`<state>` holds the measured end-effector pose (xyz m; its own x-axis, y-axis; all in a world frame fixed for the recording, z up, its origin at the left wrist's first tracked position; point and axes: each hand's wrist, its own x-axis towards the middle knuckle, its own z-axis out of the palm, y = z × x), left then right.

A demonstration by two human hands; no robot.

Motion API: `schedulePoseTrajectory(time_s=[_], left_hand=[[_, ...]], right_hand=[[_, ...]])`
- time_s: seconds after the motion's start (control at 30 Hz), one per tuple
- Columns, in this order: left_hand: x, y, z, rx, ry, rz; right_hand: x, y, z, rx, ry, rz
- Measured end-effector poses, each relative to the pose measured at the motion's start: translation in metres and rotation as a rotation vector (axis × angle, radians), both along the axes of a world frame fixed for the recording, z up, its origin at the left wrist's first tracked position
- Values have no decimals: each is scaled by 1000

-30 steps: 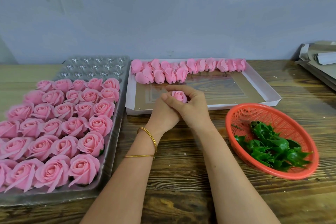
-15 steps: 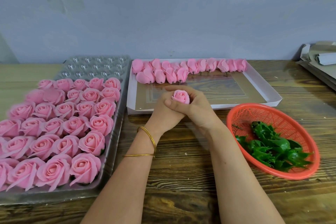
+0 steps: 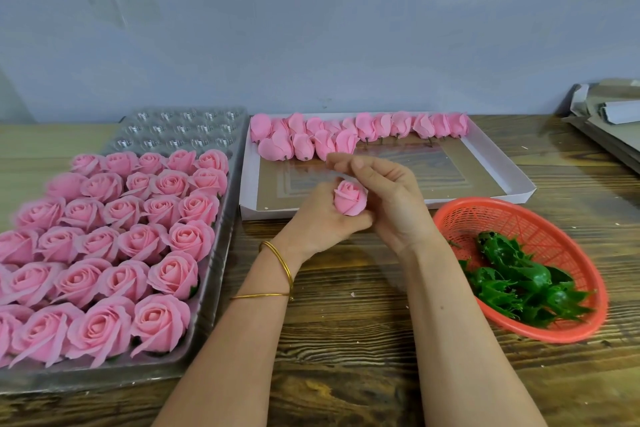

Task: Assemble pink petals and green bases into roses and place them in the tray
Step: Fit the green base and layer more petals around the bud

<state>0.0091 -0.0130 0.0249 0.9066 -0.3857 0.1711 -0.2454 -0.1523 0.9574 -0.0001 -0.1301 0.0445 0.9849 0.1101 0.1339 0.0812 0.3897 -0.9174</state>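
Observation:
My left hand (image 3: 320,218) grips a pink rose bud (image 3: 349,198) from below, above the table's middle. My right hand (image 3: 391,198) cups the bud's right side, its fingers lifted and spread over the top. The bud's underside is hidden by my palms. On the left lies the clear plastic tray (image 3: 221,253), filled with several finished pink roses (image 3: 159,321); its far cells (image 3: 180,130) hold nothing. A row of loose pink petal buds (image 3: 346,133) lines the back of the white box (image 3: 498,166). Green bases (image 3: 519,284) lie in the red basket (image 3: 550,222) at right.
Grey cardboard sheets (image 3: 609,118) are stacked at the far right of the wooden table (image 3: 346,340). A grey wall stands behind everything. Two gold bangles (image 3: 277,263) circle my left wrist.
My right fingers have lifted off the bud and spread, so more of the pink bud shows. Both hands stay in about the same place.

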Motion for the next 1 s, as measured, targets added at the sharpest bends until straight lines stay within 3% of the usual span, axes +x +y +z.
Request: schedulePoseTrajectory(time_s=[0.57,1.0], left_hand=[[-2,1,1,-178,213,-79],[-2,1,0,-191,126,-46]], right_hand=[[-2,13,3,-102,51,83],[0,15,-1,-71,86,83]])
